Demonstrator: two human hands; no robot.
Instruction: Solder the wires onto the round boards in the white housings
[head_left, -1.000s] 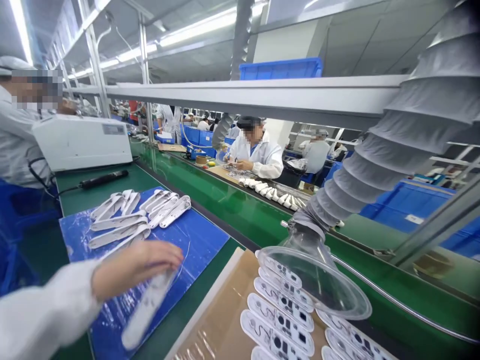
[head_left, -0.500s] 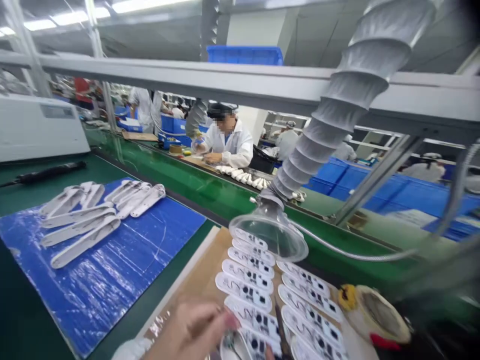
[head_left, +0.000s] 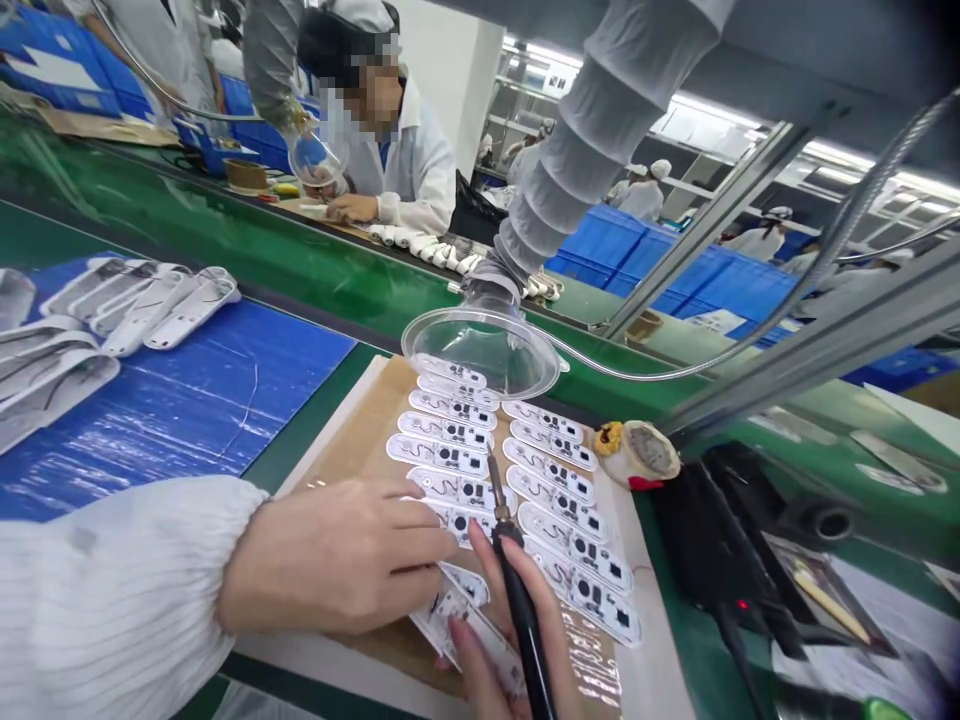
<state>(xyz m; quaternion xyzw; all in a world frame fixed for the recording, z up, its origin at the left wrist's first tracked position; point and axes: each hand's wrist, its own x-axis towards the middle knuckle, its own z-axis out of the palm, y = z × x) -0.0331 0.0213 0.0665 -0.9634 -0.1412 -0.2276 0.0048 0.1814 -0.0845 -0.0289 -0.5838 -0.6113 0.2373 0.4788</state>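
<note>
My right hand (head_left: 525, 640) holds a black-handled soldering iron (head_left: 519, 590), its metal tip pointing up and away over the rows of parts. The same hand's thumb rests on a white elongated casing (head_left: 484, 640). Reaching in from the left, my left hand (head_left: 349, 555) has its fingers bent over the near end of the left row, beside that casing; what its fingertips hold, if anything, is hidden. Two rows of white oval plates with small boards and wires (head_left: 442, 455) lie on a brown board (head_left: 360, 440).
A clear fume hood (head_left: 484, 355) hangs over the rows' far end. White casings (head_left: 191, 310) lie on a blue mat (head_left: 292, 360) at left. At right are a sponge holder (head_left: 641, 455) and a black soldering station (head_left: 720, 540). A person sits across the green line.
The view has turned down and to the right. My left hand now reaches further over the near plates, and my right hand with the soldering iron has come fully into view.
</note>
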